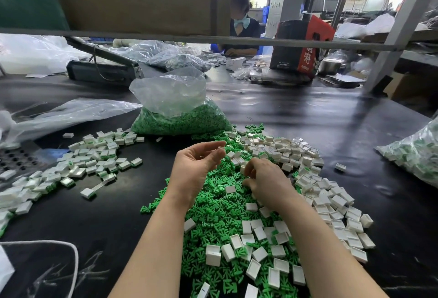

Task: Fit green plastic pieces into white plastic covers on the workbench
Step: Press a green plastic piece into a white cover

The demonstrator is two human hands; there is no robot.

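A heap of loose green plastic pieces (216, 212) lies in the middle of the black workbench (355, 127). Empty white covers (331, 200) are spread over its right side and near edge. My left hand (196, 167) hovers above the heap's far-left edge with its fingers loosely extended, and a small white cover (221, 148) shows between the tips of thumb and forefinger. My right hand (265, 180) rests low on the heap with curled fingers, pinching another white cover (243, 169) at its fingertips.
White covers with green inside (90, 162) lie scattered to the left. A clear bag of green pieces (182, 117) stands behind the heap, and another bag of parts (417, 153) sits at the right edge. A white cord (73, 257) lies near left. A person works across the bench.
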